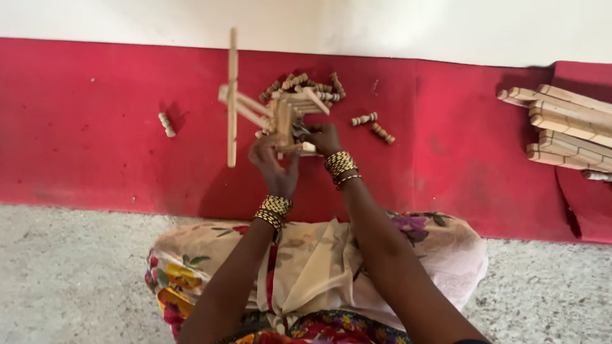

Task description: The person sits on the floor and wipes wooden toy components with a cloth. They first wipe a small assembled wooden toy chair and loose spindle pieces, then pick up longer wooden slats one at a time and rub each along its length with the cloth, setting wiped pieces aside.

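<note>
A pale wooden frame (255, 109) of crossed slats, with one long upright slat (232, 95), is raised in front of me. My left hand (274, 167) grips its lower part from below. My right hand (324, 138) holds the frame's right side beside it. Both wrists wear gold and dark bangles. Behind the frame, a heap of small turned wooden pegs (312, 84) lies on the red surface.
Loose pegs lie at the left (166, 124) and right (373, 125) on the red mat (95, 127). A stack of wooden slats (567, 124) sits at the far right. A white wall runs behind. My lap in floral cloth (319, 267) rests on speckled floor (64, 274).
</note>
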`<state>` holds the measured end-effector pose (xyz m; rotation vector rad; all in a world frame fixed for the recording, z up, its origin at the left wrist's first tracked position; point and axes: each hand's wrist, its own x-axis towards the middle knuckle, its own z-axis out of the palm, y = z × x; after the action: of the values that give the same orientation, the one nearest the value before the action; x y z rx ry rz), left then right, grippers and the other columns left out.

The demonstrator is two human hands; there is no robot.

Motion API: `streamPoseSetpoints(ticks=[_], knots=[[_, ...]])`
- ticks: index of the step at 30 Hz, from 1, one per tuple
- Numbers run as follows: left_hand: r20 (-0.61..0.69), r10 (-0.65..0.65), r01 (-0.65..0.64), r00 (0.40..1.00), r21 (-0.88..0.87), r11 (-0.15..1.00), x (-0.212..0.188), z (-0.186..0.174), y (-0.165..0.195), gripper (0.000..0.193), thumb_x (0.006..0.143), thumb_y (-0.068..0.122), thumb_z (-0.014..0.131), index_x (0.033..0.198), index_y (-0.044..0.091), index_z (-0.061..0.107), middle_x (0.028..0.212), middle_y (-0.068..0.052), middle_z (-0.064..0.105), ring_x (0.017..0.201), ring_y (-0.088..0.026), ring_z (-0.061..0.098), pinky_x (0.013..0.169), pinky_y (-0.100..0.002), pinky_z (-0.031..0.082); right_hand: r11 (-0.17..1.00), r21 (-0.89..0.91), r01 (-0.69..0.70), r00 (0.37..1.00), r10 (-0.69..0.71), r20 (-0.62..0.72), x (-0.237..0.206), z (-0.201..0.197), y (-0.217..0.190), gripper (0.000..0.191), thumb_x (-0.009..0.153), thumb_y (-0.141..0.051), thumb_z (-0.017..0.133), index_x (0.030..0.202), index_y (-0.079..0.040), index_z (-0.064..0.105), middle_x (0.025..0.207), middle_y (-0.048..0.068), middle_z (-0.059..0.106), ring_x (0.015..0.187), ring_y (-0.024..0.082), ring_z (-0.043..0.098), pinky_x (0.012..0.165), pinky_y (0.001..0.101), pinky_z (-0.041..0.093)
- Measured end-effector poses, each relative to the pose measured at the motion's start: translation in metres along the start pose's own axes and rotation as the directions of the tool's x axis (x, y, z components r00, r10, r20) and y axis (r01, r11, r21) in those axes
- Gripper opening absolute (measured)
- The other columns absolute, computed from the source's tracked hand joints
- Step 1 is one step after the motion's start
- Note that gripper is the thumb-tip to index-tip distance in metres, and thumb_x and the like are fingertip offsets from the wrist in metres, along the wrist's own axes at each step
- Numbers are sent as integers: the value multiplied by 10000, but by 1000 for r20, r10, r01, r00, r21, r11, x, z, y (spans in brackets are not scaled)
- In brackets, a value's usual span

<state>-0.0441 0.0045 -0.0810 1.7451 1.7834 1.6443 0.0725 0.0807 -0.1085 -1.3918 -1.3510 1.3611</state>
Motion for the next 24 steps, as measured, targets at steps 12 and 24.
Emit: streamPoseSetpoints(ticks=[12,24], knots=[[617,-335,546,712,-187,816,43,-1,-5,891,884,101,708,1610,53,193,1495,-172,487,1311,-281,554,1020,-387,543,983,169,-70,997,71,2,6,-12,-29,330,942,-166,740,1194,46,757,936,156,798,637,131,628,544,287,462],[572,-179,494,801,-461,737,39,6,-16,946,871,101,758,1566,41,120,1418,-158,513,1299,-252,559,1019,-370,561,803,-165,573,817,-543,195,5,-18,-36,283,835,-57,785,1117,-84,773,1232,114,707,1045,238,719,874,342,626]])
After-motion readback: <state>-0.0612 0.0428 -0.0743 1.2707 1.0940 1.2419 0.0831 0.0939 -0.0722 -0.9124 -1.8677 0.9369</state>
